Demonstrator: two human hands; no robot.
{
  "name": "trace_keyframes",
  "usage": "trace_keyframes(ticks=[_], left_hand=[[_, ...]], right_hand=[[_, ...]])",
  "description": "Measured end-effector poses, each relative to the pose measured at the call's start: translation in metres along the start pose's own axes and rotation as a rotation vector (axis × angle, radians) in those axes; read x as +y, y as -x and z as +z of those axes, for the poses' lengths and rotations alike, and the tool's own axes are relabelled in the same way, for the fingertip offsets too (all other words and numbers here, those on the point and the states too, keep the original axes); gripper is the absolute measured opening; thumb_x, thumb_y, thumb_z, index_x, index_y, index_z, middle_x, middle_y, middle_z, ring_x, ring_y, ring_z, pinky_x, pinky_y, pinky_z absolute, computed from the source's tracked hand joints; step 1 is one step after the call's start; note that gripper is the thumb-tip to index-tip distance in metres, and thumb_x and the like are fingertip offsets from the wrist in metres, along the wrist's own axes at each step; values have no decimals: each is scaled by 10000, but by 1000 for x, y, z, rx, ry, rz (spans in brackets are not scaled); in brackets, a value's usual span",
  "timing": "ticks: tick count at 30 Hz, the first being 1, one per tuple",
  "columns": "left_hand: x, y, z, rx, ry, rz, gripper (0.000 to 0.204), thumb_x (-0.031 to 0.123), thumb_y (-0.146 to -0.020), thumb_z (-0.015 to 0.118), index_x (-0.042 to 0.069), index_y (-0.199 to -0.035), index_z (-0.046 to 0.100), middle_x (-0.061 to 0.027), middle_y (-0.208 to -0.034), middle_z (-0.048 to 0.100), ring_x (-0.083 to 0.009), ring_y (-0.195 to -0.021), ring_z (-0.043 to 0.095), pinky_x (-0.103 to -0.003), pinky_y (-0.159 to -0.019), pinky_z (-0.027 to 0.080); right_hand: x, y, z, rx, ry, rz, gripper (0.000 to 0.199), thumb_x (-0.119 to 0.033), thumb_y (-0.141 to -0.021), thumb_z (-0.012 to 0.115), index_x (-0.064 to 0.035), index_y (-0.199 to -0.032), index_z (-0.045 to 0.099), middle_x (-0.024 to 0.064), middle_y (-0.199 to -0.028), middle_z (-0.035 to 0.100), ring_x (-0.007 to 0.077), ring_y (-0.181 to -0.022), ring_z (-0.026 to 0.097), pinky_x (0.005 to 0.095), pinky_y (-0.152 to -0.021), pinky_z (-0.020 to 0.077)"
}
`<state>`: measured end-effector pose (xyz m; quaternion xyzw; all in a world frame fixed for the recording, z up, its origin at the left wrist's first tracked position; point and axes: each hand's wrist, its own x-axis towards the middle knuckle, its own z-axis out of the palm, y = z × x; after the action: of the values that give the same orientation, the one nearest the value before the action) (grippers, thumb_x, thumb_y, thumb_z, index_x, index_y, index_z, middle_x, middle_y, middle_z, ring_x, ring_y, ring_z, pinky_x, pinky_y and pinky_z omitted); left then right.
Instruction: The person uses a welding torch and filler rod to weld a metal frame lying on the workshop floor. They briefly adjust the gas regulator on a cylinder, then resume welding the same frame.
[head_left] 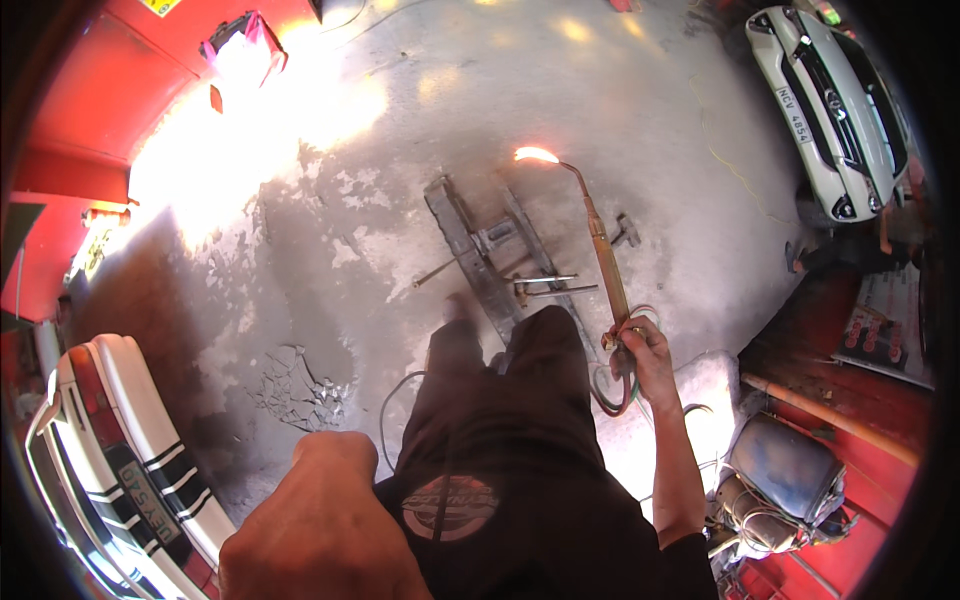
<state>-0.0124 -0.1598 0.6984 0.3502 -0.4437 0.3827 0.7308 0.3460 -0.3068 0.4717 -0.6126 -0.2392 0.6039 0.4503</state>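
Observation:
My right hand is closed around the valve end of a brass gas torch. The torch points away from me, and a bright orange-white flame burns at its bent tip, toward the left. Red and green hoses loop below the grip. Close to the camera at lower left is my left hand, its back toward me and its fingers hidden. Beyond my knees a grey metal frame with two long rails lies on the floor. Thin rods rest across it, and a hammer-like metal piece shows beside it.
A white car stands at far right, and a white vehicle with black stripes at lower left. A blue-grey tank-shaped machine with cables sits at right. Flaked debris lies on the concrete. Strong sunlight falls at upper left.

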Motion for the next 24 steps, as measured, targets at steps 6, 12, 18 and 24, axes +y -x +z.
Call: trace_keyframes(ticks=[6, 12, 18, 24], left_hand=[[20, 23, -24, 40, 64, -21, 240, 45, -988, 499, -59, -830, 646, -269, -695, 588, -333, -535, 558, -658, -687, 572], [22, 170, -105, 1124, -906, -444, 262, 217, -960, 751, 10, -897, 603, -62, -796, 615, -119, -652, 547, -308, -589, 439], [-13, 354, -154, 1786, -773, -887, 224, 250, -1035, 663, 39, -959, 657, 27, -660, 509, -89, -596, 451, -290, -547, 403], [-74, 443, -199, 1514, -1658, -1472, 230, 265, -985, 628, 61, -1028, 725, -199, -964, 701, -424, -985, 675, -516, -869, 524]], right_hand=[[-22, -13, 6, 70, 64, 40, 147, -221, -1051, 625, -78, -1049, 590, 91, -1017, 708, 163, -625, 665, 310, -521, 560], [-55, -35, 20, 111, 231, -8, 590, -297, -1055, 618, -60, -1568, 449, 68, -929, 712, 102, -571, 620, 256, -501, 535], [-59, -83, 3, 30, 344, 82, 563, -265, -1048, 630, -33, -1540, 484, 63, -900, 719, 97, -561, 624, 247, -493, 530], [-48, -162, -24, -92, 362, 167, 573, -254, -1047, 635, -35, -1550, 471, 62, -919, 713, 100, -566, 628, 256, -469, 525]])
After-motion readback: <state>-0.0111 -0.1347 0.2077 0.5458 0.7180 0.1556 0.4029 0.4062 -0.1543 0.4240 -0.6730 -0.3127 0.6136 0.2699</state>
